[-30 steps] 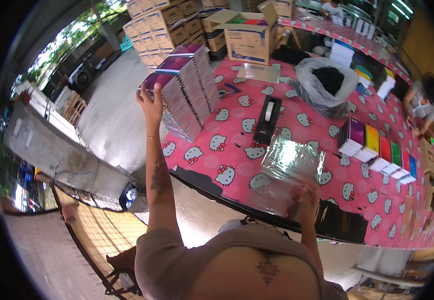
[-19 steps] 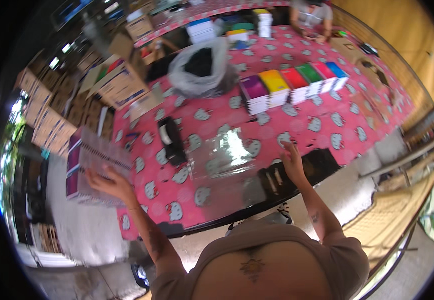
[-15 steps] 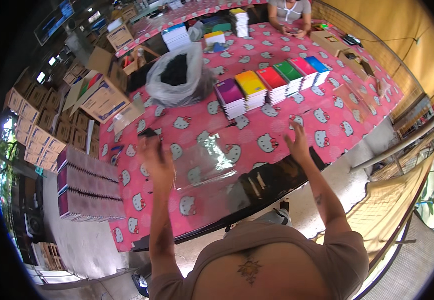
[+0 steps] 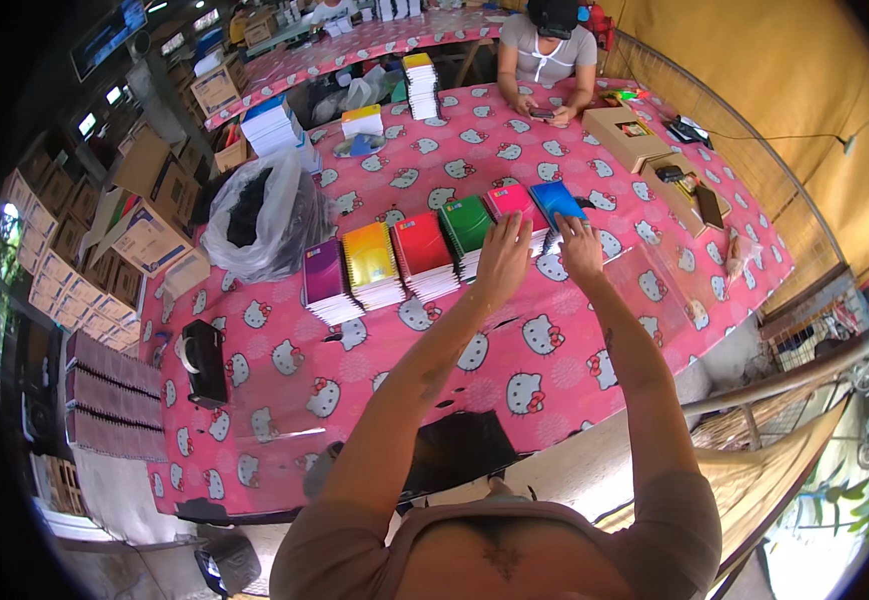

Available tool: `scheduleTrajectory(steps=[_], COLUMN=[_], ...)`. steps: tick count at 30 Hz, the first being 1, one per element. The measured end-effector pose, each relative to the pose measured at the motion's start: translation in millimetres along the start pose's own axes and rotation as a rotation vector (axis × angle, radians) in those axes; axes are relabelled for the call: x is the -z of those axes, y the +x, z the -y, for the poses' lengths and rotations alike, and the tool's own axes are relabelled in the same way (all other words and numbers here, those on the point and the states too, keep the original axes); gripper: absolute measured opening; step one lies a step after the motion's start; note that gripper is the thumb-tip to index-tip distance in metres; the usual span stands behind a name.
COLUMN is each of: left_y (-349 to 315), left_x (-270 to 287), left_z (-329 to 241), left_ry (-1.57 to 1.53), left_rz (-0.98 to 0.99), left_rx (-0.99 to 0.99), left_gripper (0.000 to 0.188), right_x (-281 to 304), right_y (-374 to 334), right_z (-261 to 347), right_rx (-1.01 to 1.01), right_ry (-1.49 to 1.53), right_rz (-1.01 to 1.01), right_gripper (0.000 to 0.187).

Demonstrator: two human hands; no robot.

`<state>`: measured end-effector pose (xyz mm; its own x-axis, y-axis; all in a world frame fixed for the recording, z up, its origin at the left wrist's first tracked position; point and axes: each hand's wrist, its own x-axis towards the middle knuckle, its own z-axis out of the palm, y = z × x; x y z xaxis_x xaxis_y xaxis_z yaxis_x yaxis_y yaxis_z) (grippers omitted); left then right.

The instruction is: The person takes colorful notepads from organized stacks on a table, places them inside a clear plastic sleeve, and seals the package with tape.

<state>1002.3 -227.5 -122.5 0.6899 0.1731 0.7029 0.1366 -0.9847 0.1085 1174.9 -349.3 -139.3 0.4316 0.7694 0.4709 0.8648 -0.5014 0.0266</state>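
Several stacks of spiral notebooks stand in a slanting row on the pink table. The purple (image 4: pixel 323 261), yellow (image 4: pixel 370 254), red (image 4: pixel 420 245) and green (image 4: pixel 467 226) stacks are to the left of my hands. My left hand (image 4: pixel 504 256) lies with fingers stretched out over the near part of the pink stack (image 4: pixel 507 201). Fingers extended, my right hand (image 4: pixel 581 250) touches the near edge of the blue stack (image 4: pixel 555 200) at the row's right end. My fingertips partly cover both covers. A black tape dispenser (image 4: pixel 206 365) sits at the table's left side.
A plastic bag with black contents (image 4: pixel 262 217) stands left of the row. Cardboard boxes (image 4: pixel 146 205) and stacked purple notebooks (image 4: pixel 114 395) line the left side. Across the table (image 4: pixel 474 355), a person (image 4: pixel 548 62) holds a phone. Open cardboard trays (image 4: pixel 626 138) lie at the far right.
Both hands have reached forward to the pink and blue stacks; my left hand came from the left. The black tape dispenser now stands apart from my left hand. The view has shifted.
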Motion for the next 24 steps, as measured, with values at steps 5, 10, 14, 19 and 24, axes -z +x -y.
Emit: scheduleTrajectory(steps=[5,10,14,19,24], left_y=[18,3,-68,-152,-102], left_x=[-4,136,162,100,142], left_z=[23,-22,-25,-43,66], left_ry=[-0.020,-0.180,-0.168,-0.249,0.612], left_rz=[0.166,-0.076,0.455,0.279,-0.004], left_rx=[-0.004,0.114,0.380,0.380,0.331], left_gripper=[0.032,0.015,0.018,0.024,0.044], right_x=[40,75,21,-6,23], right_y=[-28,-131,-151,-107,-15], right_z=[-11,21,68,97,168], right_rx=[0.037,0.025,0.382,0.445,0.451], right_ry=[0.341,1.088,1.357,0.956,0.706], right_rz=[-0.296,-0.078,0.381,0.336,-0.172], right_gripper=[0.043,0.039,0.040,0.038,0.046])
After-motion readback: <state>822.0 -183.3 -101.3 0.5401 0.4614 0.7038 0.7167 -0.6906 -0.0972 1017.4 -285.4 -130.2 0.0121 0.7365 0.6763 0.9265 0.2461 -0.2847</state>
